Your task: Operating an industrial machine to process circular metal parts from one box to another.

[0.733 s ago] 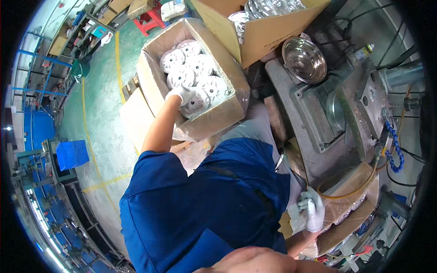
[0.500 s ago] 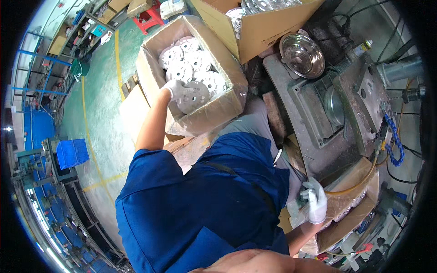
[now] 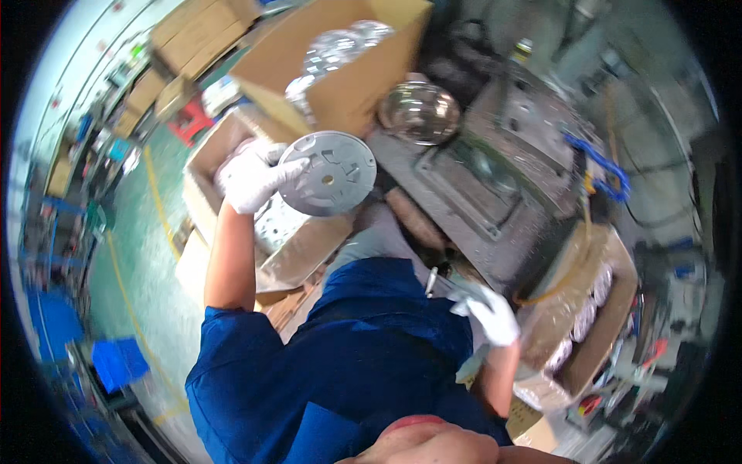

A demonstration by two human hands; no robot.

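Observation:
My left hand, in a white glove, grips a round grey metal disc by its left edge, thumb on the face. Slots and a small centre hole pierce the disc. It is raised over an open, plastic-lined carton, where more pale perforated discs lie partly hidden behind it. My right hand, also gloved, hovers by my right hip with its fingers bent together. A thin greyish thing appears at those fingertips, but blur hides what it is.
Beyond stands a larger carton of shiny metal parts. On the dark machine bed at right sits a shiny steel bowl; a blue coolant hose hangs farther right. Another carton holds stacked parts near my right arm.
My left hand has lifted the disc up out of the carton toward the machine side. My right hand has moved up and left. The whole view has swung rightward.

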